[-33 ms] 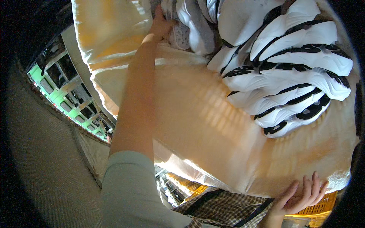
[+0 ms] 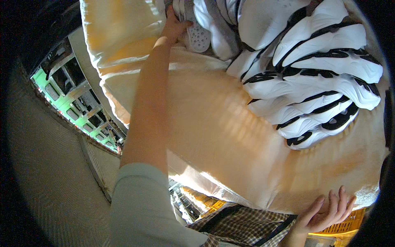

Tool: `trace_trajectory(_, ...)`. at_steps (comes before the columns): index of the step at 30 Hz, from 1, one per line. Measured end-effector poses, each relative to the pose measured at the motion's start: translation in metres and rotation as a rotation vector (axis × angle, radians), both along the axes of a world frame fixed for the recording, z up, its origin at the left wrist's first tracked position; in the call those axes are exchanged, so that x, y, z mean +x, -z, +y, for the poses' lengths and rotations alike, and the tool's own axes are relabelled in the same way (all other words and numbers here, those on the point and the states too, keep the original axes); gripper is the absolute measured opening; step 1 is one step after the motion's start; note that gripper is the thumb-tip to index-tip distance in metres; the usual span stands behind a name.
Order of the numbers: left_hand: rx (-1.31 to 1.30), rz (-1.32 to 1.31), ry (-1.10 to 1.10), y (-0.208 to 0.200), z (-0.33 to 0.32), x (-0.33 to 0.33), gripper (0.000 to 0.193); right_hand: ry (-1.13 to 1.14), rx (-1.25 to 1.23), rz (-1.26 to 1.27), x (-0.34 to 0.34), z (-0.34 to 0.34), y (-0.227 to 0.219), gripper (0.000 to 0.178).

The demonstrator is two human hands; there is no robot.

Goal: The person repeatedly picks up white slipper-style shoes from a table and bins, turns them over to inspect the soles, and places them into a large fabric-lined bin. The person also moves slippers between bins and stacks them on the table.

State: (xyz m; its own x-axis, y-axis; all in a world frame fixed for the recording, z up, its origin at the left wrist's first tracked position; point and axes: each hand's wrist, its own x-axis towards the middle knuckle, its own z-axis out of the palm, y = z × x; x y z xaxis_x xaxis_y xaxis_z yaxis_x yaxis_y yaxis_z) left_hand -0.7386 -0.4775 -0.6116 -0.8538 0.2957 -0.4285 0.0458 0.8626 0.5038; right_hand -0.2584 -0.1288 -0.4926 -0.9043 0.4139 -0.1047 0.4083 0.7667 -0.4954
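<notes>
At the top, my left hand (image 2: 174, 29) reaches to the left end of a row of grey and white shoe soles. Its fingers close round the end of the row, with the thumb against a grey sole (image 2: 199, 38) dotted with small holes; the fingertips are partly cut off by the frame. To the right, a fanned stack of white soles with black patches (image 2: 312, 86) lies on a cream plastic liner (image 2: 218, 136). Down at the lower right, my right hand (image 2: 327, 212) is open, fingers spread over the liner's near edge, holding nothing.
A yellow plastic crate (image 2: 347, 226) shows under the liner at the lower right. Brown checked cloth (image 2: 234, 224) covers my front. Beyond the left side stands a green frame with dark openings (image 2: 68, 103), and grey-brown floor (image 2: 45, 173) spreads below it.
The dotted grey sole by my left thumb has shifted slightly right and shows a little more of its face. My right hand stays in place.
</notes>
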Motion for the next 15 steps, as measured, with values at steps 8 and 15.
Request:
trace_trajectory(8,0.126,-0.043,-0.046,0.002,-0.013,-0.004,0.091,-0.004,-0.004,0.014,0.002,0.0,0.002,0.021)
trace_trajectory(15,0.16,-0.059,-0.103,0.0,-0.02,-0.009,0.09,-0.007,-0.001,0.022,0.002,0.0,0.003,0.02)
